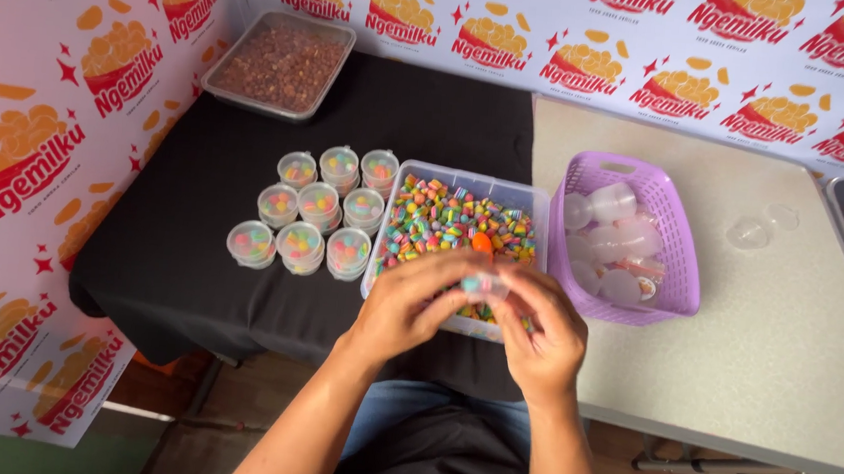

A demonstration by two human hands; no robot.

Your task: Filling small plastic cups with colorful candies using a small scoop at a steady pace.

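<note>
both hands meet over the near edge of the clear box (520, 197) of colourful candies (448, 219): the left hand (412, 301) and the right hand (538, 328) together grasp a small clear cup (484, 286) with candies inside. left of the box, nine filled cups (315, 214) stand on the black bench (194, 199). a purple basket (677, 247) with empty cups (607, 242) stands right of the box.

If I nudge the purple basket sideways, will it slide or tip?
The purple basket would probably slide easily: it looks like thin perforated plastic holding only empty clear cups. Tipping seems unlikely, since it sits low and wide on the smooth table.
</note>
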